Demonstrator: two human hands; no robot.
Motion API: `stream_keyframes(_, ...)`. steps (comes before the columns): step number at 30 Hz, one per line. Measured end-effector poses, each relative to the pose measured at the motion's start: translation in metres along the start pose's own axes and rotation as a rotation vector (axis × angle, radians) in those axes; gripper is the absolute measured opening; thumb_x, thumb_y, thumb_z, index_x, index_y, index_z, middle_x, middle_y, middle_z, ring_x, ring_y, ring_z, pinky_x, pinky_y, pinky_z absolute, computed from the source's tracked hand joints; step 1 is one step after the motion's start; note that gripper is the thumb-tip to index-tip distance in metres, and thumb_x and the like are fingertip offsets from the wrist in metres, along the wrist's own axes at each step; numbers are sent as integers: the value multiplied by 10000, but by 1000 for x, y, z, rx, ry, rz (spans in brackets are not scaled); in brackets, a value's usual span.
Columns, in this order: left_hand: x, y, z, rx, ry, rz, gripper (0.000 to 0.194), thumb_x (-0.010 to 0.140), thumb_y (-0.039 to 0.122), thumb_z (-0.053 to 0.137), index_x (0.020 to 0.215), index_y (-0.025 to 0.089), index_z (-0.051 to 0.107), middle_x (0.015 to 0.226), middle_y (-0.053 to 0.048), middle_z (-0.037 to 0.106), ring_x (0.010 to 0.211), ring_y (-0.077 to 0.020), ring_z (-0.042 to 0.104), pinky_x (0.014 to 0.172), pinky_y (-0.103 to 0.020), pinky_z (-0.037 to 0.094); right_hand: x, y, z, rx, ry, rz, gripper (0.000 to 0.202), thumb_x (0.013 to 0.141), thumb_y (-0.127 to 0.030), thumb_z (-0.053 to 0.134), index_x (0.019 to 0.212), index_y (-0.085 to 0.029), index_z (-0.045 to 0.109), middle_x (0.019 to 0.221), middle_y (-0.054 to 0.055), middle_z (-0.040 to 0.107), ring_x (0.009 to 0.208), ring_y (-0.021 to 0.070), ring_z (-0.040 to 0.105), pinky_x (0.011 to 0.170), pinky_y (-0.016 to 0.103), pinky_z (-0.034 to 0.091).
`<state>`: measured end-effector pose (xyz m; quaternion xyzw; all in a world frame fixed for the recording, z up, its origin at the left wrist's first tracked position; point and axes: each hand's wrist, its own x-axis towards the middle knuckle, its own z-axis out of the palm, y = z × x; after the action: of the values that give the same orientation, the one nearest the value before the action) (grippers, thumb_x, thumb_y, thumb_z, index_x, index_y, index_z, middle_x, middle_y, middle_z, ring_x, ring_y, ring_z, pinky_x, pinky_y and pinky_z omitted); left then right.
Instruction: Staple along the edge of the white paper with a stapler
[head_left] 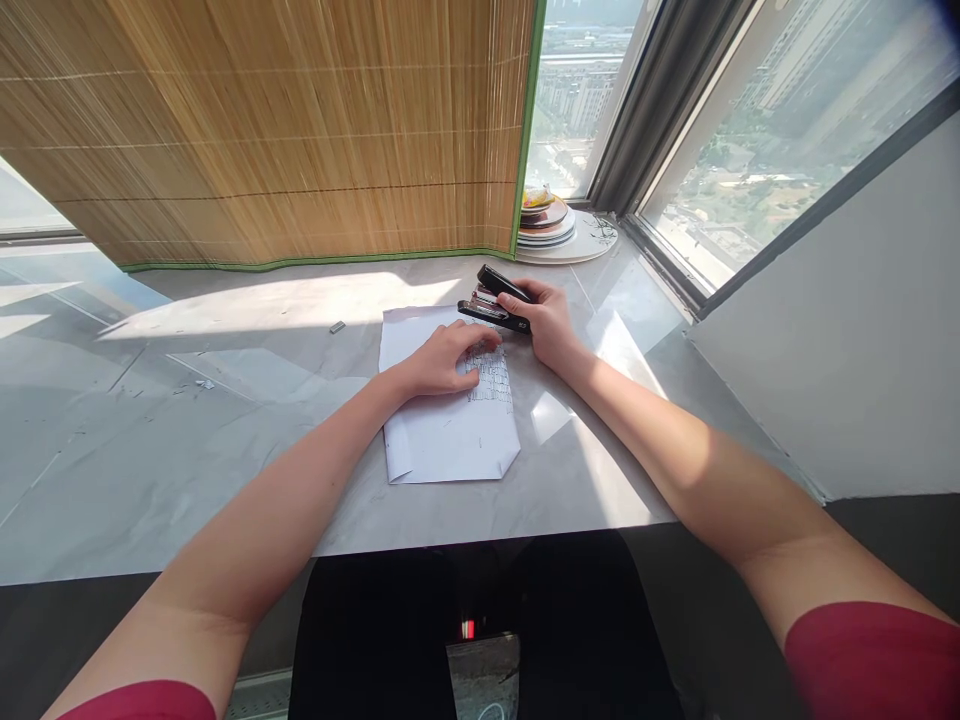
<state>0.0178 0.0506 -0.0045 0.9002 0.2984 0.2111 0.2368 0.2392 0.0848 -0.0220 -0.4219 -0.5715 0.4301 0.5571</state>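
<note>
My right hand (pixel 553 322) is wrapped round a black stapler (pixel 510 318), which points left with its jaws apart. The stapler is at the upper right edge of a sheet of white paper (pixel 442 445); whether it touches the paper I cannot tell. My left hand (pixel 448 362) rests on the paper, thumb and fingers apart, holding nothing. Close-set rows of small dark marks (pixel 491 378), which look like staples, cover part of the paper's right side, partly hidden by my left fingers. The paper's lower corners are folded or creased.
On the grey marbled counter (pixel 247 430) lie a small grey strip (pixel 337 327) and some tiny scraps (pixel 204 384). A bamboo blind (pixel 300 130) hangs behind. Stacked plates (pixel 546 236) stand in the window corner. A white wall (pixel 840 330) bounds the right side.
</note>
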Motion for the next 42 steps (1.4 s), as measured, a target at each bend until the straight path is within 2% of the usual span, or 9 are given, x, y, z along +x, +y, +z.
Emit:
stream_keyframes(5, 0, -1, 1, 144, -51, 46, 82, 791, 185, 609, 847, 233, 646, 960, -55, 683, 931, -259, 570, 905, -441, 409, 1, 3, 0, -5, 13, -12, 431, 740, -573, 859, 1004, -247, 758, 999, 44, 767, 1028, 283, 722, 857, 433, 607)
stream_keyframes(8, 0, 1, 2, 176, -72, 49, 120, 833, 221, 610, 932, 238, 676, 1041, -61, 708, 977, -272, 566, 912, -435, 387, 2, 5, 0, 35, 3, -5, 432, 730, -566, 872, 1007, -253, 762, 1005, 45, 768, 1032, 285, 721, 861, 444, 610)
stream_keyframes(14, -1, 4, 3, 196, -73, 58, 457, 880, 248, 608, 1328, 310, 676, 1419, -60, 637, 1226, -326, 530, 1013, -455, 351, 1, 2, 0, 45, 2, 12, 446, 708, -573, 877, 995, -257, 752, 994, 35, 766, 996, 269, 726, 842, 427, 610)
stream_keyframes(22, -1, 6, 1, 100, 0, 3, 217, 853, 261, 630, 1040, 252, 739, 1281, -65, 695, 1192, -312, 574, 1065, -485, 365, -1, -2, 0, -2, 9, -2, 453, 753, -571, 845, 1059, -252, 746, 998, 52, 749, 1030, 283, 703, 854, 450, 607)
stream_keyframes(25, 3, -1, 0, -60, 125, -107, 228, 803, 216, 556, 909, 242, 756, 1186, -59, 725, 1164, -301, 593, 1056, -480, 406, -2, -4, -1, -17, 26, -31, 443, 794, -557, 818, 1124, -269, 750, 1040, 53, 744, 1075, 286, 685, 888, 468, 602)
stream_keyframes(30, 6, -31, -1, -511, 667, -421, 134, 624, 176, 490, 614, 204, 621, 844, -74, 713, 879, -242, 646, 831, -402, 497, -11, -12, 5, -42, 16, -82, 342, 826, -487, 809, 1105, -296, 759, 1070, 36, 742, 1046, 264, 685, 909, 457, 592)
stream_keyframes(33, 6, -46, -2, -674, 872, -516, 122, 593, 177, 496, 624, 208, 610, 802, -63, 704, 780, -209, 626, 761, -372, 495, -20, -15, 16, -45, -105, -62, 321, 822, -446, 815, 1103, -299, 765, 1081, 28, 751, 1025, 253, 693, 916, 437, 587)
stream_keyframes(35, 7, -51, -3, -730, 910, -499, 154, 607, 181, 507, 684, 214, 637, 846, -56, 717, 816, -211, 645, 774, -366, 508, -24, -17, 24, -64, -191, -47, 342, 808, -435, 828, 1114, -294, 770, 1087, 26, 759, 1022, 253, 697, 932, 436, 580)
stream_keyframes(42, 9, -52, -8, -974, 858, -461, 209, 642, 175, 527, 807, 196, 654, 996, -85, 760, 926, -233, 696, 858, -394, 547, -30, -25, 30, -163, -348, -44, 376, 783, -459, 858, 1113, -289, 802, 1087, 46, 788, 1020, 278, 718, 926, 452, 575)
